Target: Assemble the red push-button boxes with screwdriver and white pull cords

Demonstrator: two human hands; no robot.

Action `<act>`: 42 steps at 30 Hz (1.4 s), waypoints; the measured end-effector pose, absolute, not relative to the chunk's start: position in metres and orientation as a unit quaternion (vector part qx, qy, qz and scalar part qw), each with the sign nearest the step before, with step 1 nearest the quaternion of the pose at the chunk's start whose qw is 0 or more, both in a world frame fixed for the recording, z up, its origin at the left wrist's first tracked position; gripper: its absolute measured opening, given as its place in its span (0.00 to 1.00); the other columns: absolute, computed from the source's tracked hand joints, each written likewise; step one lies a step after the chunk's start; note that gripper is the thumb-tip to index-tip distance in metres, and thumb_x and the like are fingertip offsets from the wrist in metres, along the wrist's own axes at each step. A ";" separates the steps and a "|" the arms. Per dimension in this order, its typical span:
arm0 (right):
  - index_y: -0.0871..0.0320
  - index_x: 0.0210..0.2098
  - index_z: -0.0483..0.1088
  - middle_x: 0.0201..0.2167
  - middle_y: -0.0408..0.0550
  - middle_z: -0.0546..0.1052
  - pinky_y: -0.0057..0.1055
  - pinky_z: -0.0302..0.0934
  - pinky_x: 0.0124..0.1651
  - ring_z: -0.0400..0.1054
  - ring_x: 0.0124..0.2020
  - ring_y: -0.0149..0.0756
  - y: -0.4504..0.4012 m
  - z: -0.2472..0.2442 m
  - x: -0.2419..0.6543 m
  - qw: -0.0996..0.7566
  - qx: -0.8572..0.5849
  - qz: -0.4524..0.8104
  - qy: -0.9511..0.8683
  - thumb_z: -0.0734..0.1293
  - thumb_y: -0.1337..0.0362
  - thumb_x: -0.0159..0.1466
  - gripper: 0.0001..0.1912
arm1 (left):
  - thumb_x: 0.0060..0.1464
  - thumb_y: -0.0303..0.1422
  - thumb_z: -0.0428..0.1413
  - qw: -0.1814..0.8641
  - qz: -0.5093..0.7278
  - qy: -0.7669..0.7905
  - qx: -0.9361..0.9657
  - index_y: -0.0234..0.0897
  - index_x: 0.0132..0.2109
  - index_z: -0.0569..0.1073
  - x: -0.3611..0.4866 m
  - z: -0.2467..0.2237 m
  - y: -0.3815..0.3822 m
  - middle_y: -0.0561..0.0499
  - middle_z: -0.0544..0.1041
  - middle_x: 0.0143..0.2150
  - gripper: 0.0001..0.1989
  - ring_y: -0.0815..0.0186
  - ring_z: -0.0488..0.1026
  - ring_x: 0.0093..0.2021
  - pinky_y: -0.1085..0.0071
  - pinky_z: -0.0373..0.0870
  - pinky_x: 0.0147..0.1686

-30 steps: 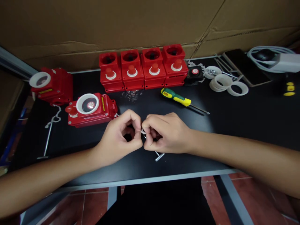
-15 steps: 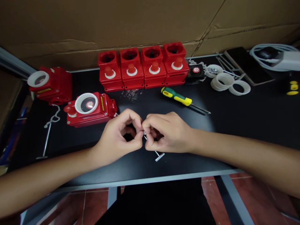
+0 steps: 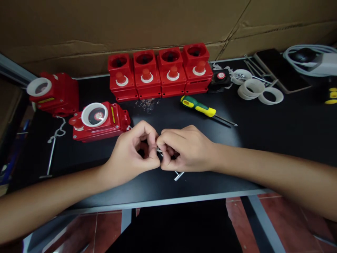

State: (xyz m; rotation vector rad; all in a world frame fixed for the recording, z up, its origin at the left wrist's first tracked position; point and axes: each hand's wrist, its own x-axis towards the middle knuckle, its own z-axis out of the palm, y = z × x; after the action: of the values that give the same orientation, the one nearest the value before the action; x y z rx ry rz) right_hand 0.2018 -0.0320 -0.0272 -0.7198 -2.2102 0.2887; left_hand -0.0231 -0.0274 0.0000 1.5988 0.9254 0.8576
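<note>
My left hand [image 3: 134, 151] and my right hand [image 3: 185, 149] meet above the middle of the black table, fingertips touching. Both are closed in a pinch around something small and whitish, mostly hidden between the fingers. Below my right hand a metal rod with a T-shaped end [image 3: 179, 176] shows; its upper part is hidden by the fingers. Just left of my left hand lies a red box with a white ring and red knob [image 3: 101, 123]. Beyond my right hand rests a green and yellow screwdriver [image 3: 200, 106].
Several red housings [image 3: 147, 75] stand in a row at the back. Another red box [image 3: 61, 95] is at the left, near a T-rod with string [image 3: 51, 156]. White rings [image 3: 271, 96], a dark phone-like slab [image 3: 283, 70] and a coiled cable [image 3: 292, 63] lie at the right.
The fingers of both hands have shifted slightly at the pinch, and a bit more of the whitish piece shows between them. The whole view has tilted a little.
</note>
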 end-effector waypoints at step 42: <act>0.50 0.37 0.64 0.29 0.35 0.68 0.28 0.56 0.26 0.60 0.23 0.25 -0.009 -0.010 0.229 0.486 -0.362 0.428 -0.671 0.70 0.71 0.65 0.11 | 0.67 0.20 0.62 0.337 0.355 0.341 0.802 0.44 0.56 0.75 -0.036 -0.010 -0.029 0.51 0.78 0.50 0.16 0.67 0.78 0.41 0.70 0.79 0.43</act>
State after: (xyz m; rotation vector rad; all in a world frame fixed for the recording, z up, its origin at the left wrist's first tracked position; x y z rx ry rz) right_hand 0.2294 -0.0085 -0.0099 -0.8795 -1.6316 1.0403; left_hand -0.0361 -0.0288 -0.0101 2.0912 0.8875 0.9263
